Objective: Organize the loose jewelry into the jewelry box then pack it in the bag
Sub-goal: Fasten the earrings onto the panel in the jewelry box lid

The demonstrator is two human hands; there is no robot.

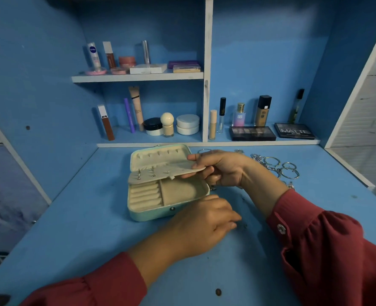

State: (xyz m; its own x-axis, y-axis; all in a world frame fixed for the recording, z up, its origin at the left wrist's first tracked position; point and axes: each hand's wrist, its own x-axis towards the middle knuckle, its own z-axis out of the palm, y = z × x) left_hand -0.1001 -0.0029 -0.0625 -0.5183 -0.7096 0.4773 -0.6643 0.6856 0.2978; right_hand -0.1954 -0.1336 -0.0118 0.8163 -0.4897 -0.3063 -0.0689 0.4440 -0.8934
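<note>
The open jewelry box sits at the frame's centre on the surface. Loose rings lie to its right, near the back edge. Behind, in the upper half, shelves carry cosmetics; two palettes lie at upper right.

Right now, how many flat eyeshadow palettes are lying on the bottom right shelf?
2. One palette lies left, below the perfume bottle. The other, marked MATTE, lies right of it, near the wall. None seem hidden.
</note>
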